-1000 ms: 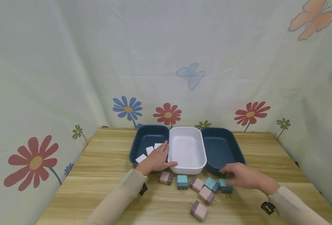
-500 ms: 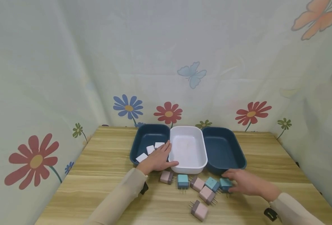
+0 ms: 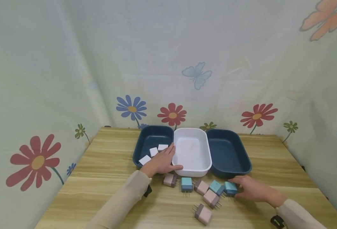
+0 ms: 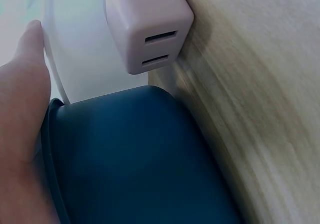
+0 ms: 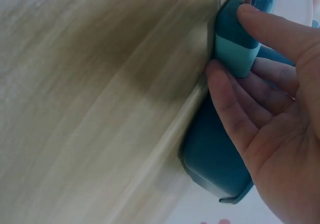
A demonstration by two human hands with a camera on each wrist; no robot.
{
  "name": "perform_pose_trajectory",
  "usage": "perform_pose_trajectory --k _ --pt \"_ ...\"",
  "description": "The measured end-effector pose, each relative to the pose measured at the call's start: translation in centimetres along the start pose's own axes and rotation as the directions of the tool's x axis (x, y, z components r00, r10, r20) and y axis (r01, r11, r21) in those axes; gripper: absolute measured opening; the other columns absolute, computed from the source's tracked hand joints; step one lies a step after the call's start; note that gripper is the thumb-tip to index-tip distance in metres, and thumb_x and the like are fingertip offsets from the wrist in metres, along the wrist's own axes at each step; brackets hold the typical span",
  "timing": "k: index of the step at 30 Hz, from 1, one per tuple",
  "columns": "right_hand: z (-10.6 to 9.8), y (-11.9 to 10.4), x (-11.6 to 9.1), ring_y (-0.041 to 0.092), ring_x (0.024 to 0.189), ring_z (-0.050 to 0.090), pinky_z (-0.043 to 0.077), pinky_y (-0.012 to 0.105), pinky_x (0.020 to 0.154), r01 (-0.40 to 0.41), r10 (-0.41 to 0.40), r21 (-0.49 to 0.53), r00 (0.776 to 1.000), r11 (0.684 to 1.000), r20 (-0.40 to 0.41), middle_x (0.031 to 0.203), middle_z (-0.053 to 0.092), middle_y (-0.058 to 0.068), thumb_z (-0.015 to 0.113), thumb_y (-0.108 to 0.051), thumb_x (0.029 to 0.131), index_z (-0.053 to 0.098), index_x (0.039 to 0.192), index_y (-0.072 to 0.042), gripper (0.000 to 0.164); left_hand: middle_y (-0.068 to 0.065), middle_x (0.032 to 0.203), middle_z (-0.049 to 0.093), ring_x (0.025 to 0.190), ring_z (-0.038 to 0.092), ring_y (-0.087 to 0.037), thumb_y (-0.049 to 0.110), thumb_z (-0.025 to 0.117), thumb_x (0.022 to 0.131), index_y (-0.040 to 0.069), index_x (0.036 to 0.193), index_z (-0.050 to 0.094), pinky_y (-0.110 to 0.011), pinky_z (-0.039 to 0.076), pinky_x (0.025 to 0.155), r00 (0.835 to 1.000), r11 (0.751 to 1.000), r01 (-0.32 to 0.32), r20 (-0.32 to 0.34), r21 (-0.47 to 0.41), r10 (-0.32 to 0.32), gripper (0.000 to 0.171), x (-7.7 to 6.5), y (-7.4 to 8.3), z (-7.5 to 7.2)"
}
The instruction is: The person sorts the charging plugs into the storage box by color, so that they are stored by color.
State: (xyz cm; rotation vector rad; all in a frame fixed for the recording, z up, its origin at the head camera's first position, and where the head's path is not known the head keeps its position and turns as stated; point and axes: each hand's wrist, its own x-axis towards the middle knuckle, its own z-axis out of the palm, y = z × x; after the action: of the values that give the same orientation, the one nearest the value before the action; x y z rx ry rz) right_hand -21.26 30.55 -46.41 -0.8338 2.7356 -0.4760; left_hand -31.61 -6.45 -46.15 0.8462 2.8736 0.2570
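Observation:
My left hand [image 3: 162,161] lies with fingers extended over the near part of the left dark blue tray [image 3: 137,144], its thumb reaching to the white tray [image 3: 206,159]. White blocks [image 3: 144,160] lie inside that blue tray, partly behind the hand. With thumb and fingers, my right hand [image 3: 252,188] grips a teal USB wall charger [image 5: 236,58] at the right end of the group, low at the table. Another teal charger [image 3: 186,184] and a pink charger [image 3: 201,187] lie to its left. In the left wrist view, a pink charger [image 4: 150,26] shows two USB slots.
The right dark blue tray [image 3: 228,152] stands beside the white one, just beyond my right hand. More pink chargers [image 3: 203,214] with prongs lie nearer on the wooden table [image 3: 105,197]. A flower-printed cloth [image 3: 151,63] hangs behind the table.
My right hand has come slightly nearer and lower, and its thumb and fingers have closed about the rightmost teal charger. The left hand stays in place; the head view shifts slightly.

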Motion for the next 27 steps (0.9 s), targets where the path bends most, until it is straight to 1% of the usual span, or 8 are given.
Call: perform_pose_trajectory --k 2,5,10,12,15,18,22,27 --pt "0.1 0.2 0.0 0.011 0.095 0.059 0.051 0.036 0.079 -0.011 0.011 0.016 1.000 1.000 0.006 0.108 0.064 0.000 0.079 -0.021 0.076 0.064 0.116 -0.004 0.046 -0.009 0.158 0.004 0.142 0.017 -0.027 0.077 0.043 0.080 0.004 0.151 0.013 -0.044 0.026 0.109 1.000 1.000 0.007 0.000 0.007 -0.007 0.106 -0.1 0.1 -0.1" --pt "0.0 0.2 0.0 0.009 0.093 0.058 0.052 0.033 0.077 0.001 -0.001 0.041 1.000 0.999 0.004 0.108 0.063 -0.001 0.079 -0.021 0.076 0.064 0.115 -0.004 0.045 -0.009 0.158 0.004 0.142 0.017 -0.027 0.078 0.043 0.080 0.005 0.152 0.013 -0.046 0.026 0.109 1.000 0.999 0.020 -0.001 0.028 -0.020 0.106 -0.1 0.0 -0.1" --pt "-0.7 0.0 -0.1 0.008 0.089 0.058 0.052 0.025 0.069 0.062 -0.062 0.096 0.998 0.993 -0.009 0.108 0.062 0.003 0.078 -0.017 0.077 0.062 0.116 -0.001 0.045 -0.010 0.158 0.008 0.140 0.020 -0.029 0.078 0.044 0.079 0.004 0.151 0.016 -0.049 0.027 0.107 0.999 0.999 0.033 -0.014 0.029 -0.033 0.108 -0.2 0.1 0.0" --pt "-1.1 -0.4 -0.2 0.008 0.087 0.059 0.052 0.024 0.067 0.076 -0.075 0.130 0.997 0.989 -0.011 0.106 0.062 0.004 0.078 -0.015 0.077 0.061 0.116 0.000 0.046 -0.011 0.158 0.009 0.140 0.021 -0.029 0.078 0.045 0.078 0.003 0.151 0.017 -0.050 0.027 0.107 0.999 0.999 0.039 -0.019 0.018 -0.039 0.108 -0.3 0.1 0.0" --pt "-1.7 -1.0 -0.1 0.009 0.085 0.060 0.052 0.024 0.067 0.072 -0.071 0.192 0.997 0.979 -0.010 0.105 0.062 0.003 0.078 -0.014 0.077 0.060 0.117 0.002 0.046 -0.011 0.158 0.009 0.140 0.021 -0.028 0.079 0.044 0.077 0.003 0.151 0.016 -0.049 0.027 0.107 0.999 0.999 0.048 -0.021 0.015 -0.047 0.110 -0.3 0.0 0.1" --pt "-2.3 -1.4 -0.1 0.009 0.084 0.061 0.053 0.024 0.067 0.066 -0.063 0.227 0.998 0.972 -0.021 0.104 0.062 0.003 0.077 -0.014 0.078 0.059 0.118 0.002 0.047 -0.012 0.157 0.009 0.141 0.020 -0.028 0.079 0.045 0.077 0.003 0.151 0.016 -0.048 0.027 0.108 0.999 0.999 0.041 -0.027 0.008 -0.040 0.110 -0.2 -0.1 0.2" --pt "-2.9 -1.8 0.1 0.009 0.082 0.059 0.052 0.025 0.066 0.073 -0.061 0.197 0.996 0.978 -0.066 0.101 0.062 0.000 0.077 -0.018 0.078 0.059 0.119 0.002 0.048 -0.012 0.158 0.007 0.141 0.019 -0.027 0.080 0.044 0.077 0.003 0.151 0.014 -0.045 0.027 0.108 0.999 1.000 0.031 -0.021 -0.001 -0.031 0.111 0.2 -0.3 0.5" --pt "-3.5 -2.3 0.6 0.009 0.083 0.058 0.052 0.025 0.067 0.110 -0.090 0.157 0.987 0.981 -0.133 0.101 0.062 0.000 0.079 -0.023 0.077 0.061 0.117 0.000 0.049 -0.012 0.158 0.005 0.141 0.019 -0.026 0.079 0.044 0.078 0.003 0.151 0.013 -0.042 0.027 0.108 1.000 1.000 0.018 -0.022 -0.001 -0.018 0.110 0.1 -0.2 0.4"
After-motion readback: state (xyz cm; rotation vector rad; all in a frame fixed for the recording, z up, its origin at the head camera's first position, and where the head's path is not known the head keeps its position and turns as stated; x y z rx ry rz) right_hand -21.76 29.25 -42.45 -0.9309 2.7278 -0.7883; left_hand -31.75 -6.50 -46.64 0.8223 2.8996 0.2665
